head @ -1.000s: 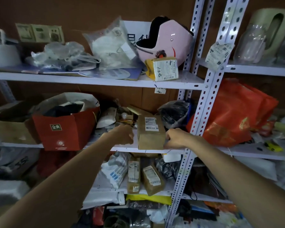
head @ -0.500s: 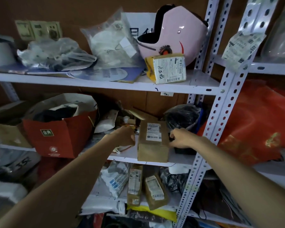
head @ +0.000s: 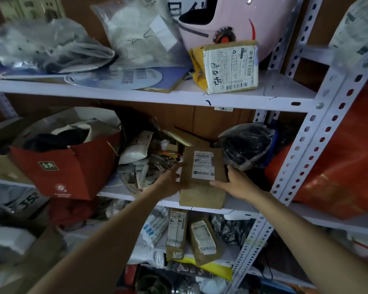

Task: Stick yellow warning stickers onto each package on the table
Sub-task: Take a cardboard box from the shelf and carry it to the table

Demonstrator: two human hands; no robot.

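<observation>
left hand (head: 172, 181), right hand (head: 236, 183) round package (head: 201, 193) (shelf (head: 237, 201))

A brown cardboard box (head: 202, 194) sits at the front edge of a white metal shelf (head: 119, 195), held between both hands. The left hand (head: 170, 182) grips its left side, fingers seemingly curled round the edge. The right hand (head: 235, 184) holds the right side, thumb along the top face below a white shipping label (head: 204, 165). A red paper bag (head: 72, 166) stands left of the left hand, and a black plastic-wrapped bundle (head: 246, 143) lies just above the right hand.
</observation>
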